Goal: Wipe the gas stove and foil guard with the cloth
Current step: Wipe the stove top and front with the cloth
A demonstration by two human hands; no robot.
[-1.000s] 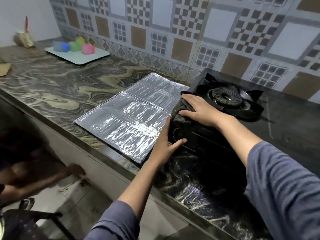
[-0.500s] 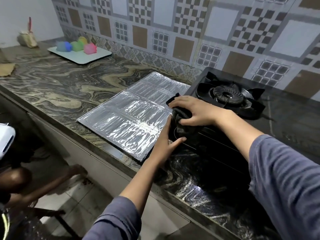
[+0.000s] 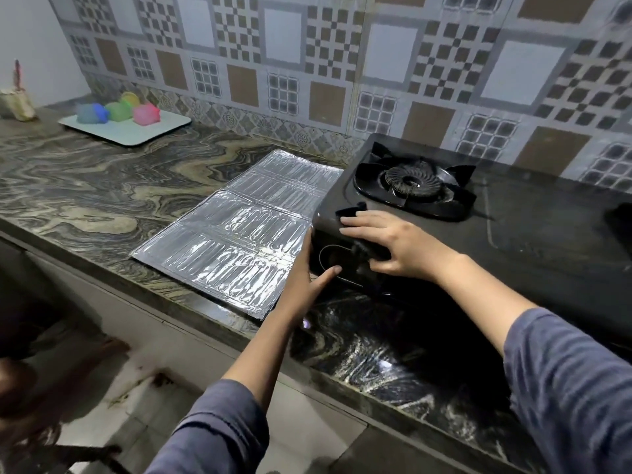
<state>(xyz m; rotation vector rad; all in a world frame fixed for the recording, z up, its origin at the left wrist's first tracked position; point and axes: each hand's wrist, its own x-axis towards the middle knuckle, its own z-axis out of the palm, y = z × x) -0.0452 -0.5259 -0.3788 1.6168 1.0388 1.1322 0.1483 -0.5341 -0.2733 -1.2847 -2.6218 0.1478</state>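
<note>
The black gas stove (image 3: 533, 234) stands on the marbled counter, its left burner (image 3: 412, 181) uncovered. My right hand (image 3: 386, 246) presses a dark cloth (image 3: 367, 254) against the stove's front left corner; a strip of cloth pokes out beyond my fingers. My left hand (image 3: 309, 278) braces the stove's left side, palm against its edge and thumb on the front panel, holding nothing. The silver foil guard (image 3: 239, 230) lies flat on the counter, touching the stove's left side.
A pale tray (image 3: 150, 130) carrying several coloured cups sits at the far left near the tiled wall. A small beige pot (image 3: 17, 104) stands in the corner. The counter edge (image 3: 205, 323) runs diagonally; below it a person's arm (image 3: 20, 381) shows over the floor.
My right hand has slid the cloth from the stove's top near the burner down over its front left corner. My left hand has stayed against the stove's side.
</note>
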